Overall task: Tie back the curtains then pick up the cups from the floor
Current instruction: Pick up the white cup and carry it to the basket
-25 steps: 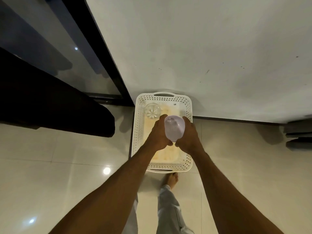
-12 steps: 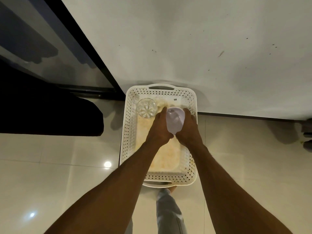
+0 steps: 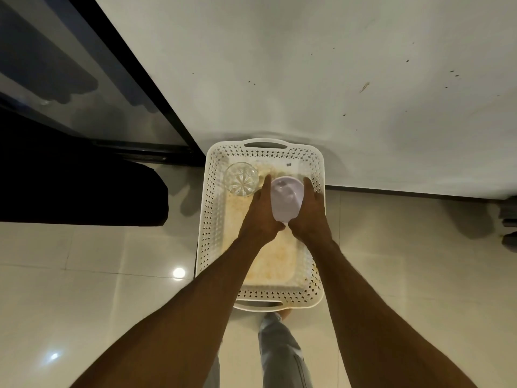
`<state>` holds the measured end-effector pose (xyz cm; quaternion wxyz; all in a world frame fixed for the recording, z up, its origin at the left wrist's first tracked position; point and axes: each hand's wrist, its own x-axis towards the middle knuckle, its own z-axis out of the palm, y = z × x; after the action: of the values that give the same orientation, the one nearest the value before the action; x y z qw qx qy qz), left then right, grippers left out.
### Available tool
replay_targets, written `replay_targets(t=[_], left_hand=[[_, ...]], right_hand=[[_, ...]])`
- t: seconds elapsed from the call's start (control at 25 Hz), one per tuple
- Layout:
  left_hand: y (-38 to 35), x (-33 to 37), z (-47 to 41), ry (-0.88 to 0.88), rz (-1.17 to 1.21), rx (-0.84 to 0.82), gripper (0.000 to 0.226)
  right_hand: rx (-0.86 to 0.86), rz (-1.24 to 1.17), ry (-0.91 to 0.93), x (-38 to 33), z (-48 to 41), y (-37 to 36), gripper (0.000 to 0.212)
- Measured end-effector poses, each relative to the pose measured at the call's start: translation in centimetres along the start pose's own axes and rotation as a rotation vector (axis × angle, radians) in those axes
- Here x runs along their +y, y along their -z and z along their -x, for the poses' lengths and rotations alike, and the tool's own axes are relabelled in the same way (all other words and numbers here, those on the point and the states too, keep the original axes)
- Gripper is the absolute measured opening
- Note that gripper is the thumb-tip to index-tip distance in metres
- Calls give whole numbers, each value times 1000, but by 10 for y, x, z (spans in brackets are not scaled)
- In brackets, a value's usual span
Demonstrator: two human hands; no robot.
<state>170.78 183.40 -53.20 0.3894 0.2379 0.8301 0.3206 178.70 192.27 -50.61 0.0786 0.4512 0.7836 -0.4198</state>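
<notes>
We are looking down at a white perforated basket sitting on glossy floor tiles, its far end lying just beside a speckled white wall, near a black-framed glass door.

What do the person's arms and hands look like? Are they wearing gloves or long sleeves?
No gloves and no long sleeves. The left arm and the right arm are bare right to the picture's edge. The left hand and right hand are bare too, with no watch, bracelet or ring showing. Below them is a light grey trouser leg.
</notes>
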Motion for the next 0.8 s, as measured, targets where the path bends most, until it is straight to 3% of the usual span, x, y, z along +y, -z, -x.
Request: replay_targets(t=[0.24, 0.48, 0.8], left_hand=[[27, 34, 70, 8, 58, 18, 115], [98, 82, 146, 26, -24, -64, 106], [174, 104, 191, 15, -92, -81, 97]], right_hand=[[68, 2, -26, -26, 54, 26, 86], [-59, 60, -9, -90, 136, 64, 87], [-67, 107, 60, -159, 188, 84, 67]])
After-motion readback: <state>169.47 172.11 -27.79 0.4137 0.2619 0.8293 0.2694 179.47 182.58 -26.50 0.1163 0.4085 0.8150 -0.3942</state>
